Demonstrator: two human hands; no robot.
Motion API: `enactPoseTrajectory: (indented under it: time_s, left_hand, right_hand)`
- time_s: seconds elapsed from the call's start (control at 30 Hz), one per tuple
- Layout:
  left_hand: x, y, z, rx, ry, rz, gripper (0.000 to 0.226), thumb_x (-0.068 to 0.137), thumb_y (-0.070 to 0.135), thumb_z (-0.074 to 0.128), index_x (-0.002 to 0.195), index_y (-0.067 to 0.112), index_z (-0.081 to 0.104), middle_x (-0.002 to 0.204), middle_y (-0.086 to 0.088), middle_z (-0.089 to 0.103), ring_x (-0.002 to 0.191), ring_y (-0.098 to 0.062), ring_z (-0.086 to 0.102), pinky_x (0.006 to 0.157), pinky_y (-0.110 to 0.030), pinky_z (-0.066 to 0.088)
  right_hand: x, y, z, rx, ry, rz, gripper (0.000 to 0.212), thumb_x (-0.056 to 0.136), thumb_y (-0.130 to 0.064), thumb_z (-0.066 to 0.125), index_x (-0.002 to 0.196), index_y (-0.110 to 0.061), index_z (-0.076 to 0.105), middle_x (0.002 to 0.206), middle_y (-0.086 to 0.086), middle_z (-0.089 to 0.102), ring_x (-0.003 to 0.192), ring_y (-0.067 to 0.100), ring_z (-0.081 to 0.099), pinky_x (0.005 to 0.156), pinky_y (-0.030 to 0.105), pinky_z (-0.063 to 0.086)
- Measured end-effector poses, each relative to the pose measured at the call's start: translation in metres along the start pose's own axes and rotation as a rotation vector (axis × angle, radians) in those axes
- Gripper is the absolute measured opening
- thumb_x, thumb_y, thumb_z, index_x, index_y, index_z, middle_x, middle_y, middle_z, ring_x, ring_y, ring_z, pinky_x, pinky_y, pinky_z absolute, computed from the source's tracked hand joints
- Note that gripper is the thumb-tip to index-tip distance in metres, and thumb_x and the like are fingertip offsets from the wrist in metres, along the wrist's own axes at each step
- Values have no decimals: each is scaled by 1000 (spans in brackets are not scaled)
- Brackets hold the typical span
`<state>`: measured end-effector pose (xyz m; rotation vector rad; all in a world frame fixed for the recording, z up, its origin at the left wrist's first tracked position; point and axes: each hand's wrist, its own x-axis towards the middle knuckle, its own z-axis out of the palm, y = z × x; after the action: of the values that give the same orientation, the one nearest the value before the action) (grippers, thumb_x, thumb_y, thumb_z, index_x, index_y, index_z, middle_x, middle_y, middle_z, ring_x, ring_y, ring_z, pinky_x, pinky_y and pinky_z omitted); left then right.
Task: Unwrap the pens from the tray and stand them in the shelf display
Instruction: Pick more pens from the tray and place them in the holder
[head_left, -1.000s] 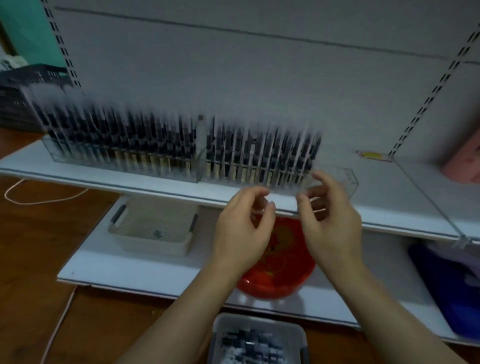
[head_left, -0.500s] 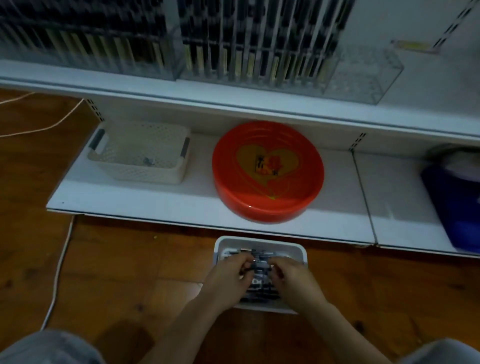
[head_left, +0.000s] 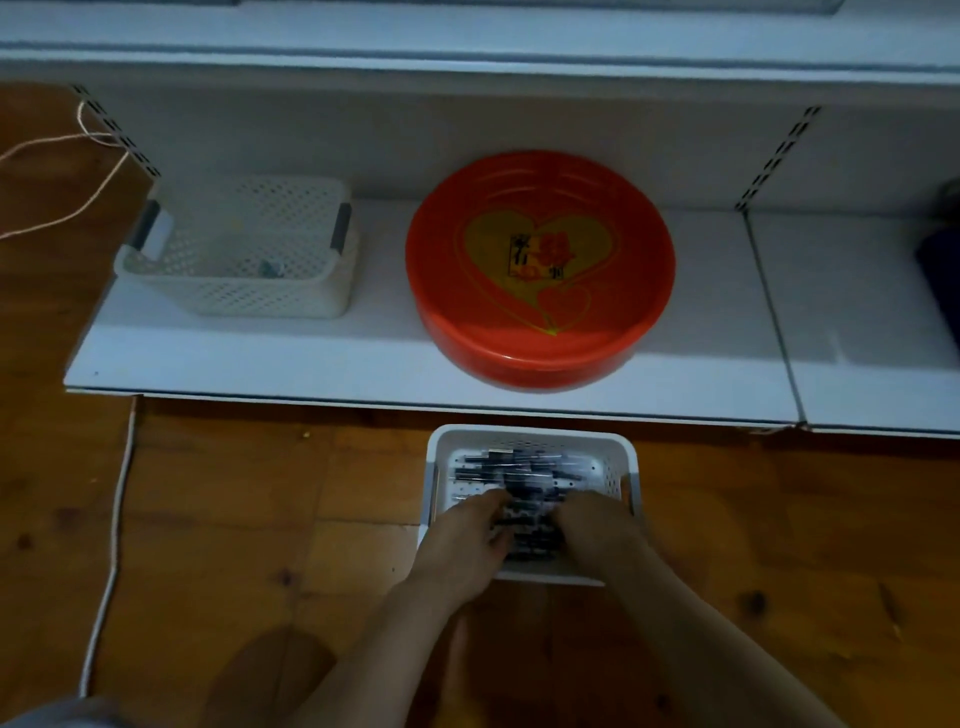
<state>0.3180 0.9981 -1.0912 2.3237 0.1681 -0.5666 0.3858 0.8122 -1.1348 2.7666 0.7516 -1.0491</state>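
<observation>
Wrapped pens (head_left: 511, 470), dark with clear sleeves, heaped lengthwise in a white perforated tray (head_left: 621, 457) standing on the wooden floor (head_left: 249, 519), just in front of the lower shelf (head_left: 311, 364) edge. Both hands down in the heap at the tray's near half: left hand (head_left: 462, 535) at the left side, fingers curled into the pens; right hand (head_left: 597, 525) at the right side, fingers likewise buried. Cannot tell whether either hand actually grips a pen or only rests among them, being blurred and hidden by the knuckles. Far half of the tray showing pens lying crosswise, pale holed bottom visible at the corners.

Up on the lower shelf, directly behind the tray, a round red basin (head_left: 540, 270) with yellow hearts printed inside, its near wall close to the shelf's front edge. Left of it, well apart, a white lattice basket (head_left: 234, 291) with grey handles, holding only a small unclear item at its bottom. Bare shelf board between basket and basin, and to the right of the basin past a seam. Upper shelf (head_left: 467, 47) overhanging along the top. White cord (head_left: 111, 545) trailing over the floor at left, well apart from the tray.
</observation>
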Motion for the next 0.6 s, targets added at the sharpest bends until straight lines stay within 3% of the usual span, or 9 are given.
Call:
enactPoseTrajectory:
  time_s: [0.13, 0.27, 0.37, 0.47, 0.53, 0.6]
  left_hand:
    - [3, 2, 1, 31, 2, 2, 42, 98, 29, 61, 140, 29, 51, 134, 5, 62, 121, -11, 58, 96, -29, 52]
    - [6, 3, 0, 83, 41, 42, 41, 98, 28, 61, 139, 25, 54, 134, 4, 60, 119, -12, 58, 89, -19, 45]
    - [13, 2, -2, 109, 55, 38, 39, 99, 31, 59, 138, 26, 56, 133, 3, 61, 114, -14, 60, 91, -28, 51]
    - [20, 5, -12, 129, 27, 36, 23, 102, 32, 52, 118, 25, 67, 113, 0, 69, 97, -16, 64, 84, -36, 55]
    - [22, 9, -26, 100, -7, 43, 21, 103, 34, 51, 104, 23, 69, 94, 1, 71, 84, -15, 64, 77, -38, 55]
    - [24, 15, -42, 66, -12, 68, 18, 101, 34, 56, 100, 24, 71, 89, 6, 71, 81, -10, 64, 76, -34, 54]
  right_hand:
    - [2, 2, 2, 21, 34, -19, 23, 98, -7, 52, 114, -13, 68, 119, 9, 66, 107, 23, 65, 90, 37, 56]
    - [-4, 5, -6, 115, 131, -124, 21, 95, -18, 58, 114, -17, 69, 118, 4, 61, 111, 22, 58, 88, 35, 54]
    - [-9, 8, -22, 268, 167, -206, 15, 92, -28, 61, 104, -23, 67, 108, -1, 64, 101, 18, 59, 81, 32, 50]
    - [-13, 15, -44, 370, 191, -263, 6, 91, -27, 61, 96, -30, 64, 96, -10, 66, 88, 11, 58, 73, 31, 46]
    - [-15, 23, -63, 388, 208, -293, 7, 93, -33, 62, 98, -33, 67, 94, -14, 67, 87, 8, 59, 79, 34, 50]
    - [-19, 33, -86, 377, 194, -316, 13, 95, -41, 63, 101, -32, 70, 93, -17, 67, 86, 3, 61, 80, 32, 51]
